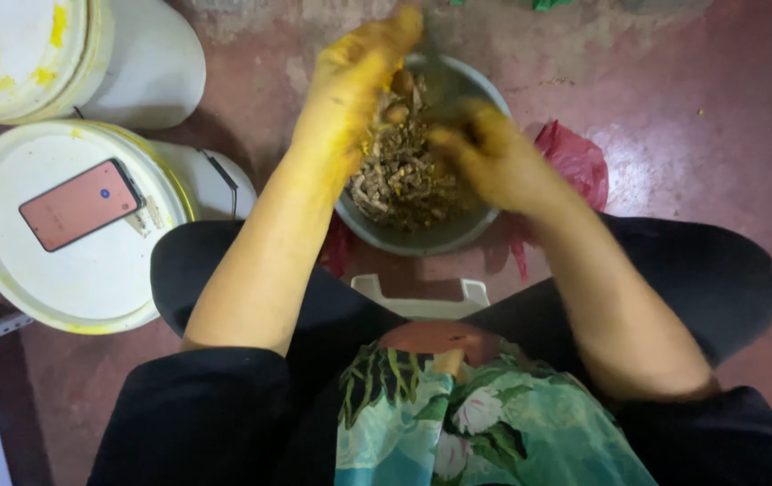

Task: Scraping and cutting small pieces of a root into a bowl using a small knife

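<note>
We look down from above at a person seated on a low white stool [422, 301], knees apart, over a reddish floor [701, 135]. Between the knees, on the floor, stands a round grey bowl [422, 238]. It holds a heap of brownish, chopped, stick-like pieces [399, 175]; the pieces lie every which way, so we cannot give one direction or long axis for them.

Both hands are stained yellow and blurred. The left hand [359, 76] is over the far left rim of the bowl, fingers stretched toward the far edge and partly curled; whether they grip any pieces, we cannot tell. The right hand [485, 153] is over the right half of the bowl, fingers bent inward onto the heap; we cannot tell if they clasp anything.

A red plastic bag [575, 157] lies under and beside the bowl at its right. To the left stand two white buckets with lids, smeared yellow: one [80, 279] near the left knee, carrying a pink phone [80, 204] flat on its lid, and another [35, 54] in the far left corner.
</note>
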